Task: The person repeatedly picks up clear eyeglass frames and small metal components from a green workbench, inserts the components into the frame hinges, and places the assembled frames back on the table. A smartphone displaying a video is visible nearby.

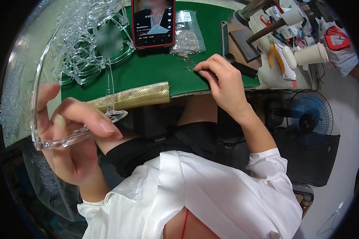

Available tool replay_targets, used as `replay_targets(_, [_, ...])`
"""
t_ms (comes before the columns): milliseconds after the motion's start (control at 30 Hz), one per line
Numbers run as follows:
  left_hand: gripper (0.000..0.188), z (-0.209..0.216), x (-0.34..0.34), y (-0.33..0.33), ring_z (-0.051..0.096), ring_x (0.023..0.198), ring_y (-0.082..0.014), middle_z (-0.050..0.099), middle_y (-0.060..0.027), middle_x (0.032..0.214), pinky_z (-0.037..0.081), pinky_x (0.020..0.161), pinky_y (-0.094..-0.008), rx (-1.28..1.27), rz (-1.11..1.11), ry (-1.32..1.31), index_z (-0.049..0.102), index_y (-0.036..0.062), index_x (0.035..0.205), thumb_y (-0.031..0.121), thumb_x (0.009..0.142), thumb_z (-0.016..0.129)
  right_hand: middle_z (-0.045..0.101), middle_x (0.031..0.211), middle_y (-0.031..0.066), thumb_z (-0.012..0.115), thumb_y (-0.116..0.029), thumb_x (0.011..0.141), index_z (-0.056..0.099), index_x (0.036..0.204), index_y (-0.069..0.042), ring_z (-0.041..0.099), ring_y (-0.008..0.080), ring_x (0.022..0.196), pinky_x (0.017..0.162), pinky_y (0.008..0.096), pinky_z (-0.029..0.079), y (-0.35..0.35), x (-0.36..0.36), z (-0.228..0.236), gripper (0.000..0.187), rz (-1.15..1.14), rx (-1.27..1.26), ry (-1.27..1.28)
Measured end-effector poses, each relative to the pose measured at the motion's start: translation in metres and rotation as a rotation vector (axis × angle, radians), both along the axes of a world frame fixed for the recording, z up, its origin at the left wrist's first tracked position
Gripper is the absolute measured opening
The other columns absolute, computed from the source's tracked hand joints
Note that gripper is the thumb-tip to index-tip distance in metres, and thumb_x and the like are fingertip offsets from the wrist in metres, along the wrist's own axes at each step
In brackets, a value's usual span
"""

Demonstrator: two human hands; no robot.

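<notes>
My left hand (77, 153), raised close to the camera, grips a clear plastic eyeglass frame (36, 99) with its fingers curled around it. One long temple arm rises at the far left; another part of the frame passes under the fingers. At the mat, the thumb and index finger of my right hand (227, 81) are pinched together beside a scatter of tiny metal pieces (186, 58). Whatever lies between those fingertips is too small to make out. The pieces spill from an opened clear bag (187, 34) on the green mat (147, 69).
A heap of clear eyeglass frames (81, 47) covers the back left. A phone (153, 24) stands behind the mat. Along the front edge lies a gold mesh-patterned roll (135, 95). At right are a metal bench tool (243, 40), yellow-handled pliers (276, 57), a white cup (311, 54) and a fan (309, 119).
</notes>
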State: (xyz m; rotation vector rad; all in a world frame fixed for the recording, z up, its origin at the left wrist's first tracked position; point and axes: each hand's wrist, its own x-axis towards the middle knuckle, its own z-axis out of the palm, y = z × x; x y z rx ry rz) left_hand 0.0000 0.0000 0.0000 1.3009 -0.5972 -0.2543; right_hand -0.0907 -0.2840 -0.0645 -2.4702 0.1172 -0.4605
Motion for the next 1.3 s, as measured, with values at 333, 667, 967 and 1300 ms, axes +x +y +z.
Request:
replay_targets(333, [0.096,-0.006,-0.002,-0.031,0.055,0.054,-0.0167,0.060,-0.0189,0.069,0.033,0.040,-0.0183,0.084,0.016,-0.119,0.017,-0.0087,0.138,0.066,0.086,0.046,0.057,0.081,0.0102,0.060,0.002,0.081,0.063,0.085,-0.002,0.059,0.0281,0.072,0.062,0.0347,0.047,-0.008,0.001,0.003,0.007,0.058,0.027,-0.014])
replay_targets(667, [0.099,-0.010,-0.009,-0.046,0.061,0.059,-0.0155,0.062,-0.0158,0.070,0.037,0.042,-0.0166,0.112,0.183,-0.176,0.019,-0.0032,0.142,0.071,0.082,0.046,0.058,0.078,0.0083,0.068,-0.004,0.077,0.061,0.081,-0.002,0.062,0.0257,0.070,0.060,0.0330,0.048,-0.007,0.007,0.006,0.008,0.088,-0.002,0.051])
replay_targets(967, [0.100,-0.008,-0.006,-0.037,0.061,0.060,-0.0155,0.063,-0.0149,0.072,0.040,0.045,-0.0174,0.183,0.059,-0.159,0.021,-0.0030,0.141,0.072,0.081,0.047,0.055,0.078,0.0053,0.068,-0.009,0.077,0.057,0.082,-0.005,0.059,0.0270,0.070,0.058,0.0366,0.046,-0.014,0.013,0.001,0.012,0.188,-0.132,0.053])
replay_targets(1300, [0.097,-0.005,-0.017,-0.060,0.063,0.066,-0.0176,0.063,-0.0142,0.081,0.044,0.050,-0.0197,0.001,0.053,-0.159,0.021,0.0004,0.141,0.068,0.080,0.054,0.052,0.080,0.0081,0.057,-0.009,0.085,0.053,0.083,-0.003,0.055,0.0227,0.072,0.063,0.0308,0.043,-0.021,0.007,0.007,0.007,0.170,0.069,-0.028])
